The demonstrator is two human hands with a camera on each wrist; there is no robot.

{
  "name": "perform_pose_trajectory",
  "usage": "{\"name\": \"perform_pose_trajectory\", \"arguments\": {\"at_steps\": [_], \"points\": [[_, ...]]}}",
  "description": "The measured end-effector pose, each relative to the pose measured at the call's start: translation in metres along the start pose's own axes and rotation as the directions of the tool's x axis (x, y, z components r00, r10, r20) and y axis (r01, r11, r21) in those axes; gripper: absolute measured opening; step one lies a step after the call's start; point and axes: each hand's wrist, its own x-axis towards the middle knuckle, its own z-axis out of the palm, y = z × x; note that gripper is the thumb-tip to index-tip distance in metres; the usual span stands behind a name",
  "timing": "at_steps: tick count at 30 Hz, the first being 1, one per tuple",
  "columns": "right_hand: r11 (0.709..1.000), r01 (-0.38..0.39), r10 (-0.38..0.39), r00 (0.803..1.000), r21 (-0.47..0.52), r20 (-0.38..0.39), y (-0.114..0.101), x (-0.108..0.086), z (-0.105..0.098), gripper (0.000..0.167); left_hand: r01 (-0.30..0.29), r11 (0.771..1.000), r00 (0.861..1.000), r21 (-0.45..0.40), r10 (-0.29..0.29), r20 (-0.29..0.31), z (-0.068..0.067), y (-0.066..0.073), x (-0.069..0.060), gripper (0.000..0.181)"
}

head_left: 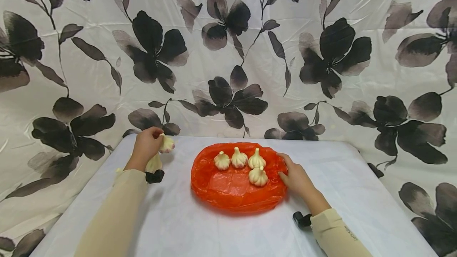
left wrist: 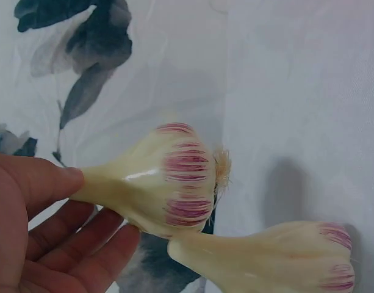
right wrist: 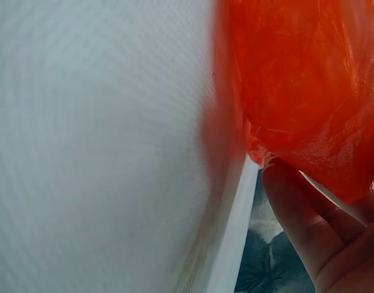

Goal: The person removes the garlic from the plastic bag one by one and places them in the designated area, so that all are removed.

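My left hand (head_left: 144, 148) pinches a garlic bulb (left wrist: 168, 177) by its stem, between thumb and fingers. The bulb is cream with purple streaks and has a tuft of roots at its base. Another garlic bulb (left wrist: 278, 259) lies on the table just below it, partly hidden by my wrist in the head view. At the middle of the table a red plastic bag (head_left: 228, 203) stands with its mouth spread wide and rolled down. Several garlic bulbs (head_left: 258, 176) sit inside it, stems up. My right hand (head_left: 300, 177) grips the bag's right side, thumb nearer me.
A white cloth covers the table (head_left: 221, 235). Behind it hangs a pale curtain (head_left: 257, 102) with dark flowers. A bit of something pale yellow shows left of my left wrist, mostly hidden. Small black devices sit at both wrists.
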Motion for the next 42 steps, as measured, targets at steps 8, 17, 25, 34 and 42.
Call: {"name": "perform_pose_trajectory", "arguments": {"at_steps": [8,17,25,34,42], "points": [[1.0,0.0,0.0,1.0,0.004,-0.004,0.002,0.001,0.001,0.063,0.049,0.999,0.999,0.001,-0.049,-0.002,0.004,-0.012,0.004,0.031],[1.0,-0.009,0.009,1.0,0.019,-0.001,0.001,0.0,0.002,0.063,0.065,0.997,0.997,0.031,-0.064,-0.036,0.005,-0.025,0.004,0.036],[0.999,-0.022,0.021,1.0,0.024,0.005,0.0,-0.001,0.002,0.064,0.105,0.994,0.994,0.043,-0.106,0.017,0.005,-0.03,0.005,0.039],[0.999,-0.023,0.022,1.0,0.028,0.006,0.001,-0.003,0.002,0.064,0.175,0.984,0.982,0.043,-0.177,0.067,0.01,-0.037,0.006,0.039],[1.0,-0.02,0.02,1.0,0.018,-0.001,0.002,-0.001,0.001,0.065,0.186,0.982,0.98,0.039,-0.188,0.065,0.012,-0.038,0.008,0.039]]}}
